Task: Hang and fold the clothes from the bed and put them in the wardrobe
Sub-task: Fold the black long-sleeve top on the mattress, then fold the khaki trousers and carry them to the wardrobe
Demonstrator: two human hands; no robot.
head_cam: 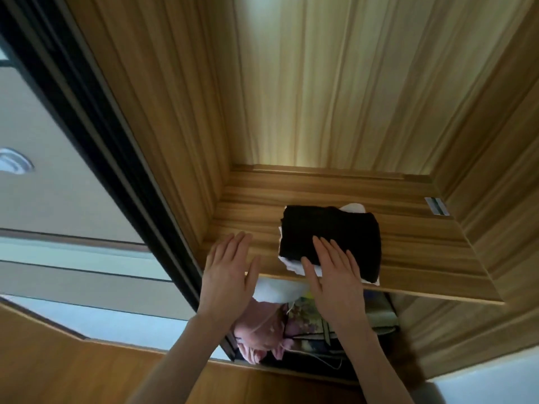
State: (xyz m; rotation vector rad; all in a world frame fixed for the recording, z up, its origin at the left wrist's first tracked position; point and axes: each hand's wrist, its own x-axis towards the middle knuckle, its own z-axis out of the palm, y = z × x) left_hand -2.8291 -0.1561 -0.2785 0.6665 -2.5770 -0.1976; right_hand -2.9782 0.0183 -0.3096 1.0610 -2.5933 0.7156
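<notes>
Below the shelf's front edge, a lower compartment of the wardrobe (364,83) holds a jumble of clothes: a pink garment (256,330), a white one (277,290) above it, and a floral patterned piece (309,319) to the right, partly hidden behind the forearms. Both bare arms reach up from the bottom of the view. At the front left corner of the shelf (423,252), the left hand (227,284) is raised flat with its fingers (233,249) straight and pressed close together, thumb out to the side; whether it touches the shelf edge cannot be told. Just right of it, the right hand (335,278) lies palm down with fingers (329,252) straight and slightly spread, resting on the near edge of the folded black garment (332,228). That garment sits on a folded white garment (291,265), whose edges show at the near left and far side. The stack lies near the shelf's front edge, roughly midway along it. On the far right of the shelf is a small metal fitting (436,206).
</notes>
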